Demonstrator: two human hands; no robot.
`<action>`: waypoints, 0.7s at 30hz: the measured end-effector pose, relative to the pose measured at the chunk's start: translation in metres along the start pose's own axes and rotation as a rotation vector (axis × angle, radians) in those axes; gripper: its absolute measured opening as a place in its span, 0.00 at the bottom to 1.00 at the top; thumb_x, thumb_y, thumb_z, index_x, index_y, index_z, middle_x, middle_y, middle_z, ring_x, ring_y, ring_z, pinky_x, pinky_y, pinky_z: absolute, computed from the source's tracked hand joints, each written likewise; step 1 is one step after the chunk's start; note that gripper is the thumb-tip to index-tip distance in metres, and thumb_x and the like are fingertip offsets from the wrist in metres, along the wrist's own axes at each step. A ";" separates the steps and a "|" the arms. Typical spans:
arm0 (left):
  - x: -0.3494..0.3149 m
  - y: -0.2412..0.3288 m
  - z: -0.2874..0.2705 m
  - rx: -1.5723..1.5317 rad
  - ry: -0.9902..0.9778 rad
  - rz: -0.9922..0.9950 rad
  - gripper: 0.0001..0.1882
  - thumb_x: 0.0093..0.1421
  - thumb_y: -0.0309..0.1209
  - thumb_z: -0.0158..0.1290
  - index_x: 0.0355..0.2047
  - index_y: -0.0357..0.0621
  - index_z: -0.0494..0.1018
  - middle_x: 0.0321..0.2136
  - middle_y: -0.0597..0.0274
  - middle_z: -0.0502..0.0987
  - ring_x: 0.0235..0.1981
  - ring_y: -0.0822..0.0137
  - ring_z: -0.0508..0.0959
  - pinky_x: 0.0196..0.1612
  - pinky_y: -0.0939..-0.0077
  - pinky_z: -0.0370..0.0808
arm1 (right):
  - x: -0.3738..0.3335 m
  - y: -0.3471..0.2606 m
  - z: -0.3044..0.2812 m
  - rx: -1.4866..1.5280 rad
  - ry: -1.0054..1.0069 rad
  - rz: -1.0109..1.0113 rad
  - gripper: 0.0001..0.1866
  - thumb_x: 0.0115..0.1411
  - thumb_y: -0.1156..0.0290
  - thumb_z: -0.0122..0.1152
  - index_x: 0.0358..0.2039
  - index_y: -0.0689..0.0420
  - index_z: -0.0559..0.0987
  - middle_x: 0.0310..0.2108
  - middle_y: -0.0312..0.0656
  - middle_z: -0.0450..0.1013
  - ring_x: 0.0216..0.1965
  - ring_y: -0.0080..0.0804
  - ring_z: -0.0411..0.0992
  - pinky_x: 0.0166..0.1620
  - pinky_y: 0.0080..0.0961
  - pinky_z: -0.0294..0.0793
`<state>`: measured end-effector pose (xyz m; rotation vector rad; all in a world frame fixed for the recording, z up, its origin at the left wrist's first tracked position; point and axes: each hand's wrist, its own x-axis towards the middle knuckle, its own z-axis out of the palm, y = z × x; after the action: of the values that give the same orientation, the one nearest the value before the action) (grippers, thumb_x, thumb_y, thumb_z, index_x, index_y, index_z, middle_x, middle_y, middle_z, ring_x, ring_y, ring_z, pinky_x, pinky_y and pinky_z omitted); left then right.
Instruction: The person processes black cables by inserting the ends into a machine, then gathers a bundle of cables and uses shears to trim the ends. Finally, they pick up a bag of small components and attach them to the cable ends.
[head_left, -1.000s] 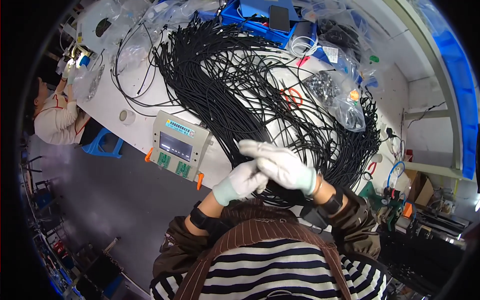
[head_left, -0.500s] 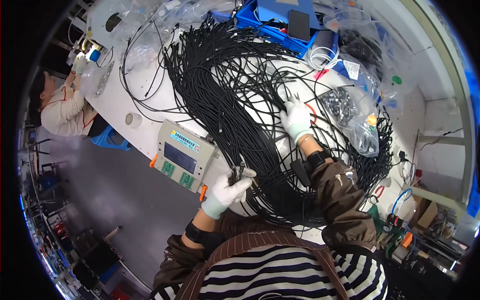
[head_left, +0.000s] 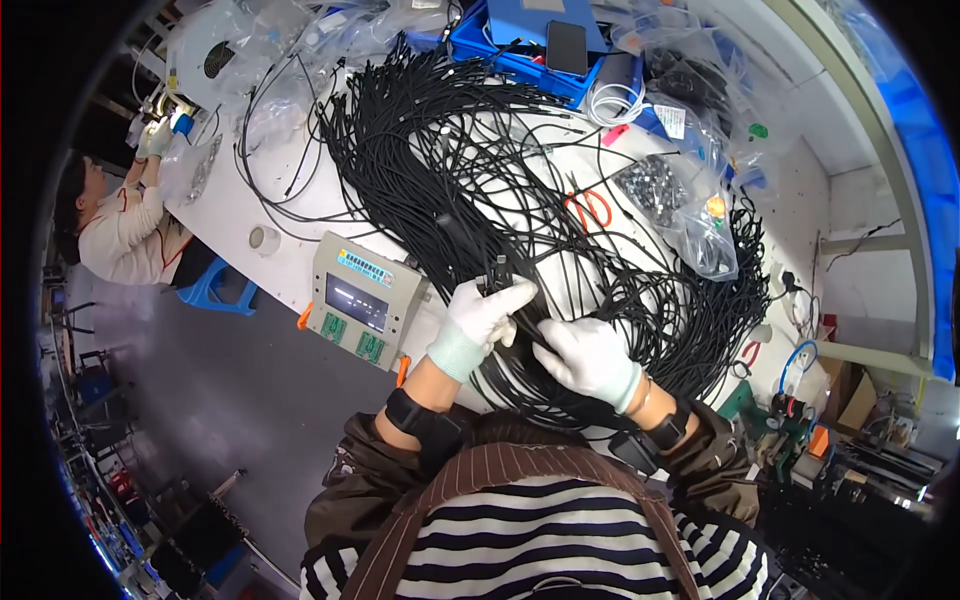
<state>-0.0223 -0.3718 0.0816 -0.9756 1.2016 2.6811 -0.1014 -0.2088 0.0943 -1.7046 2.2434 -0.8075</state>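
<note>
A thick mass of black cables point(head_left: 385, 165) curves across the white table in front of me. My left hand point(head_left: 478, 322), in a white glove, is closed on a few black cables, and their connector ends stick up past the thumb. Close beside it, my right hand point(head_left: 588, 362), also gloved, has its fingers curled around black cables at the near part of the mass. The fingers of both hands partly hide what they grip. Orange-red handled scissors point(head_left: 588, 210) lie among looser cables beyond my right hand.
Left of the cables stands a grey tester box point(head_left: 362, 300) with a screen. A blue bin point(head_left: 520, 68) with a phone point(head_left: 566, 48) is at the far side. A clear bag of small parts point(head_left: 660, 195) lies right. A co-worker point(head_left: 125, 215) sits far left, near a white cup point(head_left: 264, 240).
My right hand has drawn back from the scissors area toward me and now grips cables beside my left hand. My left hand, still holding cable ends, has moved slightly right and away from me.
</note>
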 end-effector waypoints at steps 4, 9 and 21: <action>-0.012 -0.007 -0.007 0.143 0.039 0.030 0.13 0.54 0.32 0.57 0.35 0.36 0.74 0.17 0.69 0.72 0.08 0.80 0.61 0.12 0.85 0.61 | -0.025 -0.007 0.004 -0.032 -0.085 -0.079 0.13 0.52 0.65 0.60 0.33 0.60 0.71 0.18 0.42 0.68 0.20 0.42 0.70 0.25 0.33 0.68; -0.031 -0.013 -0.012 0.078 -0.074 0.194 0.08 0.54 0.29 0.55 0.32 0.37 0.75 0.21 0.65 0.75 0.13 0.81 0.66 0.17 0.88 0.64 | -0.037 -0.010 0.004 0.052 -0.343 -0.028 0.15 0.55 0.62 0.56 0.36 0.59 0.70 0.23 0.41 0.71 0.25 0.40 0.72 0.31 0.31 0.71; -0.050 -0.014 -0.015 0.448 -0.374 0.297 0.07 0.53 0.24 0.54 0.34 0.37 0.75 0.22 0.66 0.75 0.20 0.79 0.70 0.24 0.86 0.67 | 0.042 0.001 -0.020 1.963 0.224 0.297 0.29 0.60 0.49 0.51 0.51 0.61 0.66 0.49 0.51 0.67 0.49 0.47 0.67 0.55 0.43 0.66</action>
<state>0.0295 -0.3619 0.0925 -0.2387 1.8420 2.4437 -0.1247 -0.2420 0.1167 -0.2548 0.6481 -1.9824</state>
